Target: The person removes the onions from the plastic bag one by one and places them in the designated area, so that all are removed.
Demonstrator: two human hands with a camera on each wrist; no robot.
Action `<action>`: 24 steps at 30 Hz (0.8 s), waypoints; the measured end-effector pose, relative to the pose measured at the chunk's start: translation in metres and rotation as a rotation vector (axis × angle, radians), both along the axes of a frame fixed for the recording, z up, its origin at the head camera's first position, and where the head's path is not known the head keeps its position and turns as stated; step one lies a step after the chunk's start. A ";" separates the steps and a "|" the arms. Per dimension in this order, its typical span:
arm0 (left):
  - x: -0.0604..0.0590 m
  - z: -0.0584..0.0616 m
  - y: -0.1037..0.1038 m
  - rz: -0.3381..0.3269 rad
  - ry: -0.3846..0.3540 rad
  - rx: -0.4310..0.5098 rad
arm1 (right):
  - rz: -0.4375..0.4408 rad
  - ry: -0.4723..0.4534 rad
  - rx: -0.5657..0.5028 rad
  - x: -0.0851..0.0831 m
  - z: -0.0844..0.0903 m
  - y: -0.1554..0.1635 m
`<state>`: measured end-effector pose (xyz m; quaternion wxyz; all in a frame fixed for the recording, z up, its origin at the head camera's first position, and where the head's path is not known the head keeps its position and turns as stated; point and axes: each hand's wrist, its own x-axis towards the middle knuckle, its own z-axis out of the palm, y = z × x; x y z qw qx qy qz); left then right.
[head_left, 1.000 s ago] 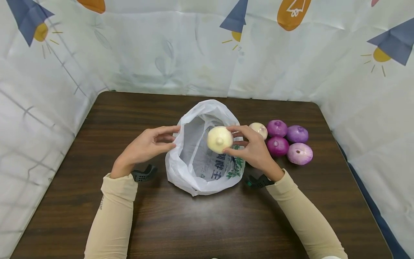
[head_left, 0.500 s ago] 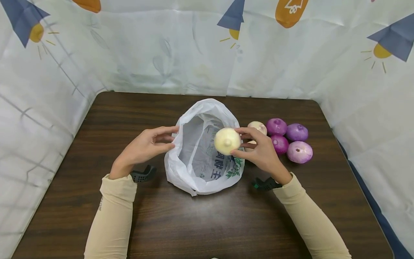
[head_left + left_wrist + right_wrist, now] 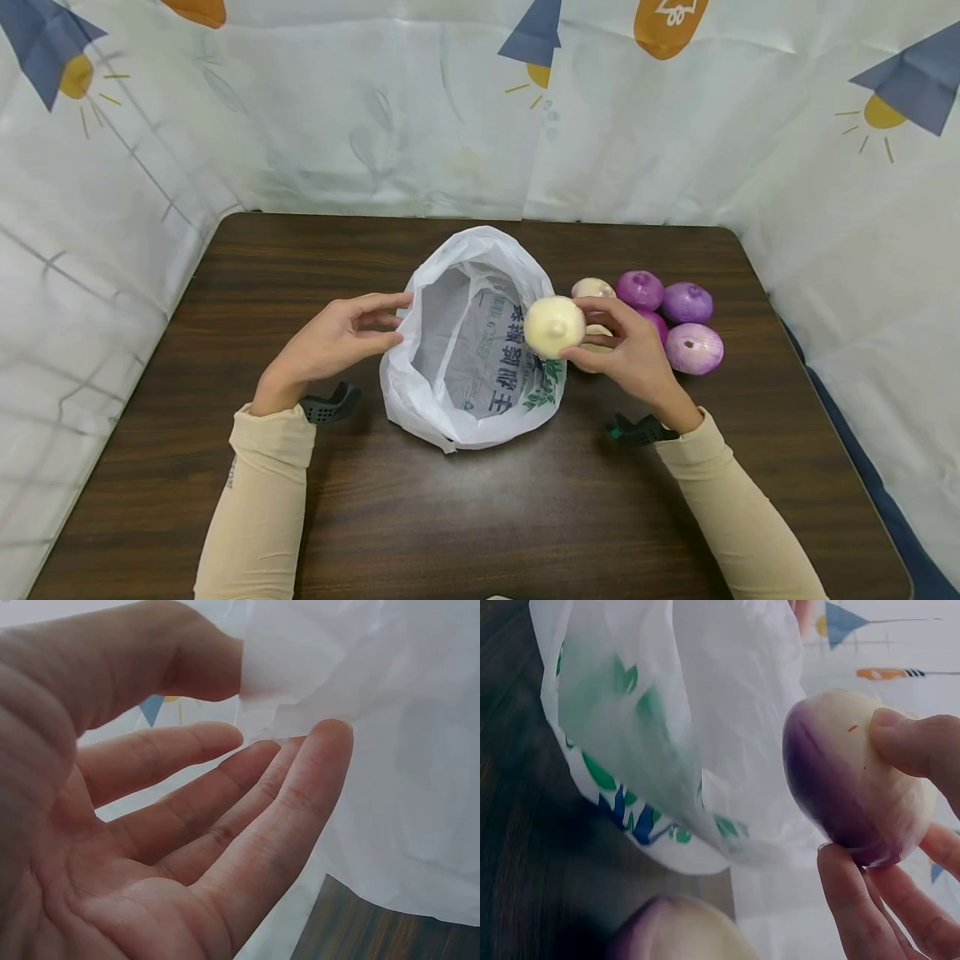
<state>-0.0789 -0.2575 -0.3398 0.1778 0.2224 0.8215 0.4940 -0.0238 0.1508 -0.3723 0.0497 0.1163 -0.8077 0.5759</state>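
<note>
A white plastic bag [image 3: 468,342] with green and blue print stands open in the middle of the dark wooden table [image 3: 480,517]. My left hand [image 3: 341,337] pinches the bag's left rim between thumb and fingers; in the left wrist view the thumb [image 3: 202,660] lies on the bag's edge [image 3: 360,690]. My right hand [image 3: 626,350] grips a pale onion [image 3: 553,327] in its fingertips, in the air over the bag's right rim. The right wrist view shows this onion [image 3: 855,780], cream with a purple tinge, beside the bag [image 3: 667,712].
To the right of the bag lie a second pale onion [image 3: 592,288] and several purple onions [image 3: 687,302], one partly hidden behind my right hand. A printed cloth backdrop [image 3: 375,125] walls the table on three sides.
My right hand has carried the pale onion to the right, from over the bag's mouth to its right rim. The left hand has kept its hold on the rim.
</note>
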 end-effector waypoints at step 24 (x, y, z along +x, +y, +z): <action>-0.002 0.000 -0.001 0.020 -0.017 -0.029 | -0.123 -0.072 -0.038 0.020 -0.006 0.055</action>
